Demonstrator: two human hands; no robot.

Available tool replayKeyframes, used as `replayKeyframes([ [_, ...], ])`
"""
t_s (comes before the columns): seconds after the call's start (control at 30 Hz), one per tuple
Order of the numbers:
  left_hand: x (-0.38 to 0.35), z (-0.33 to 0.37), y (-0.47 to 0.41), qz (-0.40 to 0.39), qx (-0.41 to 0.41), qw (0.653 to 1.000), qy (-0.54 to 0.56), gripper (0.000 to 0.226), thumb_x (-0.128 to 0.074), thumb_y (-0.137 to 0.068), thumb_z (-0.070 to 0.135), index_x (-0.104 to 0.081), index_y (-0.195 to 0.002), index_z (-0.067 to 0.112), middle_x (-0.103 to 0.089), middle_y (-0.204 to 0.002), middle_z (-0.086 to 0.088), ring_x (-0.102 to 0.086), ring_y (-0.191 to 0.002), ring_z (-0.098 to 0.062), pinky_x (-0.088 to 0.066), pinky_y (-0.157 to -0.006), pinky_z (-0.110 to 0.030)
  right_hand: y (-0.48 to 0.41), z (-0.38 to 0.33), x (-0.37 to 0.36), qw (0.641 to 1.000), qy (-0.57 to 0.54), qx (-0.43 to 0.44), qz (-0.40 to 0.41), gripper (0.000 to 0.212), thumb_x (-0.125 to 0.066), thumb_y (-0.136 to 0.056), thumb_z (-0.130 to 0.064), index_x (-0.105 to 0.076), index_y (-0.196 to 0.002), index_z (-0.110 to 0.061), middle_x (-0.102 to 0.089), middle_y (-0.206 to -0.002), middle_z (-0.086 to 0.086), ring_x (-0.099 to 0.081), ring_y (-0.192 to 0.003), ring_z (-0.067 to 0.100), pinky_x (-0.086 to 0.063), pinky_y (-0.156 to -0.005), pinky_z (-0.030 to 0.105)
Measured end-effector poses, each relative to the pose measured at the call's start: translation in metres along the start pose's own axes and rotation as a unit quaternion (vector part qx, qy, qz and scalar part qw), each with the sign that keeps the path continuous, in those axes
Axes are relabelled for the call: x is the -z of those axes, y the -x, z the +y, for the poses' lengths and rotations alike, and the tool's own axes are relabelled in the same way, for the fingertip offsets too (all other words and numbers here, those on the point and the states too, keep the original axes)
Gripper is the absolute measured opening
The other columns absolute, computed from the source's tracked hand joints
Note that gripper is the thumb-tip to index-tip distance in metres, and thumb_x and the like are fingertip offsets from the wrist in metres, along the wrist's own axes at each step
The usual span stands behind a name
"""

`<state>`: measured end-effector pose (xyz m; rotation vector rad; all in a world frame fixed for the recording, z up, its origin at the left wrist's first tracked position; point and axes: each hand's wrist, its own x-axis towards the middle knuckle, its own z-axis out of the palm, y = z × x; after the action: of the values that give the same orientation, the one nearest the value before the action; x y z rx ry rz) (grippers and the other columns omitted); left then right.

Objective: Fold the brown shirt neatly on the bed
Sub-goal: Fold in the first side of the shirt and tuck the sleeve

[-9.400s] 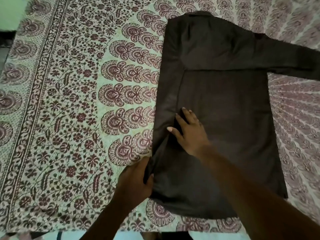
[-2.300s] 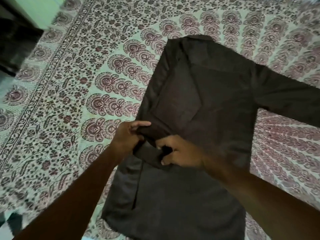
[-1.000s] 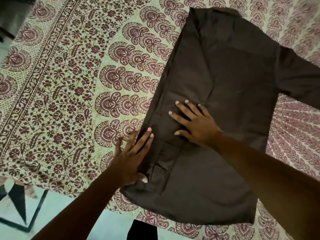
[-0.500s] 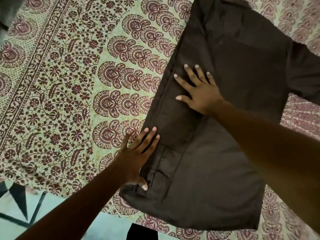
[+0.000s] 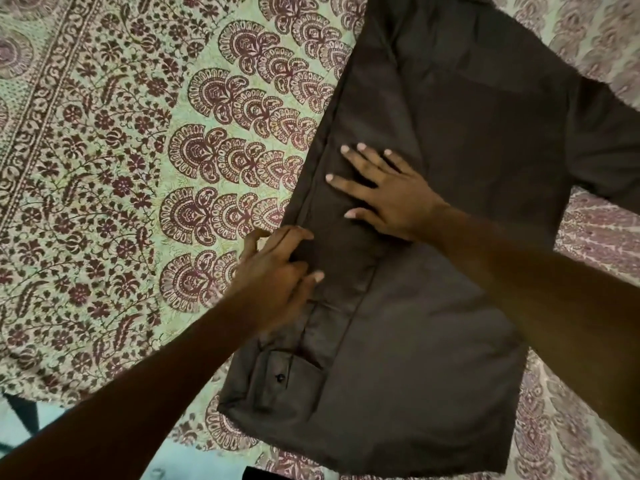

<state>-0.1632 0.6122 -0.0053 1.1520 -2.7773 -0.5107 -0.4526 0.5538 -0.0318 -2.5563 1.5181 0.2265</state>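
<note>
The brown shirt (image 5: 450,237) lies flat on the bed, back side up, collar end at the top. Its left side and sleeve are folded in over the body, and the buttoned cuff (image 5: 287,379) lies near the hem at the lower left. The other sleeve (image 5: 609,147) still stretches out to the right. My right hand (image 5: 384,192) presses flat on the folded strip with fingers spread. My left hand (image 5: 277,268) has its fingers curled round the shirt's folded left edge just below.
The bed is covered with a pale green sheet (image 5: 121,185) printed with maroon flowers and paisley. Its near edge runs along the bottom left, where a strip of light floor (image 5: 194,462) shows.
My left hand moved up the left edge and went from lying flat to gripping the fold. My right hand slid back down the folded strip a little.
</note>
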Motion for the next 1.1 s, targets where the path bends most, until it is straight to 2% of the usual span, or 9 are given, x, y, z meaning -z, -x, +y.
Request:
replayKeyframes([
  [0.07,-0.005,0.002,-0.037,0.025,0.035,0.999,-0.003,0.027,-0.053,-0.094,0.032,-0.072,-0.105,0.017,-0.054,-0.145,-0.007,-0.056,-0.127,-0.029,-0.04,-0.101,-0.045,-0.003,0.009,0.001,1.0,-0.004,0.022,-0.018,0.062,-0.025,-0.106,-0.063,-0.014,-0.163,-0.042,-0.001,-0.174,0.003,-0.002,-0.16,0.027,-0.013,-0.128,0.051],
  [0.2,-0.015,-0.001,-0.108,0.035,0.116,0.993,-0.012,0.063,-0.051,-0.09,0.023,-0.045,-0.152,0.012,-0.041,-0.161,-0.004,-0.043,-0.145,-0.026,-0.039,-0.111,-0.047,-0.006,0.021,0.002,0.999,-0.03,-0.008,-0.018,0.061,-0.024,-0.109,-0.052,-0.016,-0.165,-0.03,-0.004,-0.174,0.008,-0.002,-0.16,0.029,-0.02,-0.128,0.05],
  [0.33,-0.033,-0.018,-0.135,0.014,0.125,0.991,-0.043,0.062,-0.039,-0.104,0.035,-0.032,-0.161,0.013,-0.026,-0.171,-0.001,-0.024,-0.158,-0.02,-0.031,-0.12,-0.047,-0.005,0.041,-0.003,0.999,-0.019,-0.023,0.016,0.064,-0.029,-0.107,-0.051,-0.021,-0.164,-0.023,-0.014,-0.173,0.004,-0.012,-0.16,0.024,-0.023,-0.127,0.047],
  [0.43,-0.044,-0.024,-0.13,0.018,0.114,0.991,-0.067,0.062,-0.033,-0.107,0.04,-0.026,-0.163,0.016,-0.018,-0.173,0.002,-0.016,-0.16,-0.014,-0.026,-0.122,-0.043,-0.007,0.065,-0.003,0.995,-0.024,-0.093,0.029,0.071,-0.025,-0.104,-0.063,-0.017,-0.165,-0.027,-0.009,-0.174,0.002,-0.011,-0.16,0.023,-0.018,-0.128,0.048],
  [0.53,-0.044,-0.025,-0.131,0.022,0.109,0.991,-0.069,0.063,-0.035,-0.105,0.04,-0.026,-0.164,0.016,-0.016,-0.174,0.002,-0.015,-0.16,-0.014,-0.026,-0.123,-0.045,-0.022,0.082,0.006,0.986,-0.034,-0.159,0.047,0.076,-0.024,-0.104,-0.063,-0.021,-0.164,-0.016,-0.008,-0.173,0.008,-0.008,-0.16,0.027,-0.015,-0.128,0.05],
  [0.7,-0.046,-0.029,-0.133,0.025,0.107,0.992,-0.068,0.065,-0.037,-0.104,0.039,-0.027,-0.163,0.015,-0.019,-0.173,0.001,-0.018,-0.16,-0.016,-0.029,-0.122,-0.048,-0.063,0.083,0.01,0.996,0.026,0.061,0.066,0.063,-0.03,-0.109,-0.047,-0.027,-0.162,-0.013,-0.016,-0.172,0.009,-0.011,-0.16,0.027,-0.018,-0.127,0.048],
  [0.77,-0.045,-0.029,-0.134,0.026,0.107,0.992,-0.069,0.066,-0.039,-0.103,0.039,-0.028,-0.163,0.015,-0.019,-0.173,0.001,-0.019,-0.16,-0.016,-0.031,-0.12,-0.048,-0.084,0.091,0.009,0.995,0.041,0.077,0.049,0.064,-0.028,-0.108,-0.052,-0.027,-0.163,-0.021,-0.018,-0.172,0.006,-0.014,-0.159,0.026,-0.016,-0.127,0.051],
  [0.93,-0.044,-0.029,-0.135,0.031,0.108,0.991,-0.072,0.067,-0.043,-0.101,0.039,-0.029,-0.163,0.017,-0.019,-0.173,0.003,-0.017,-0.16,-0.013,-0.03,-0.119,-0.045,-0.13,0.153,0.021,0.995,0.023,-0.088,0.036,0.085,-0.009,-0.095,-0.081,-0.017,-0.164,-0.033,-0.016,-0.172,-0.003,-0.014,-0.159,0.023,-0.004,-0.124,0.062],
  [1.1,-0.043,-0.03,-0.137,0.025,0.107,0.992,-0.069,0.068,-0.044,-0.1,0.039,-0.029,-0.163,0.017,-0.018,-0.173,0.003,-0.017,-0.16,-0.014,-0.031,-0.119,-0.046,-0.157,0.174,0.04,0.969,-0.003,-0.234,0.082,0.087,-0.018,-0.099,-0.073,-0.017,-0.164,-0.015,-0.011,-0.173,0.01,-0.006,-0.16,0.03,0.001,-0.125,0.06],
])
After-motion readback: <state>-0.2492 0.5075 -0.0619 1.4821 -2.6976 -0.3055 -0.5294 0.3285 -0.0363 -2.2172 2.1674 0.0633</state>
